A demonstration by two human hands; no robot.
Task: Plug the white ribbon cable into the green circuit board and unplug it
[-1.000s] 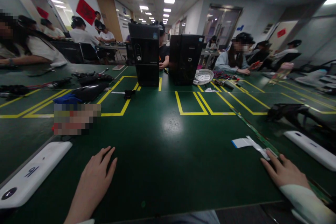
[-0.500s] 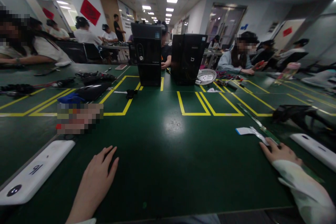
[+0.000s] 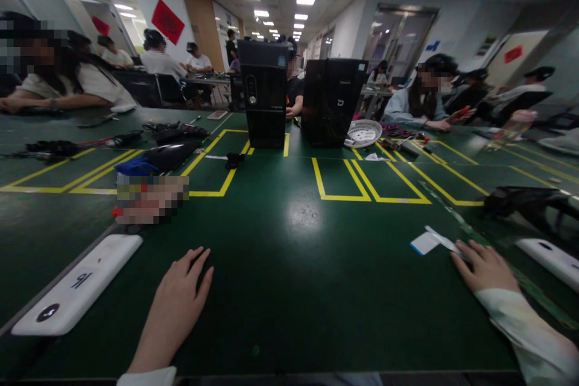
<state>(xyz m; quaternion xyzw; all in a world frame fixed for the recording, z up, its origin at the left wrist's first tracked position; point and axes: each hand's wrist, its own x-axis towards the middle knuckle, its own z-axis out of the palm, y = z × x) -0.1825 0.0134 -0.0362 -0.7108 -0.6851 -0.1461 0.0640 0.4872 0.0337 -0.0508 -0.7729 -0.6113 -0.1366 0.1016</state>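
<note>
My left hand (image 3: 183,298) rests palm down on the green table (image 3: 312,301), fingers stretched and slightly apart, with nothing in it. On the right, my right hand (image 3: 488,268) lies low over the tabletop. Its thumb and fingertips close on the near end of a short white flat ribbon cable (image 3: 429,242) with a blue-edged tip. The cable's other end sticks out to the left, bent. A long thin green strip (image 3: 474,232), like a narrow circuit board, runs just beyond the fingers and along the right side of that hand.
White oblong devices (image 3: 79,286) flank both hands. Two black computer towers (image 3: 266,102) stand at the back, near a white plastic basket (image 3: 363,132). Cables and a blue item (image 3: 136,164) lie left; a black object (image 3: 525,205) lies right. Other people sit around.
My right hand has shifted towards me, off the green strip, and the ribbon cable has moved and turned with it. The left hand stays put; the view has turned slightly left.
</note>
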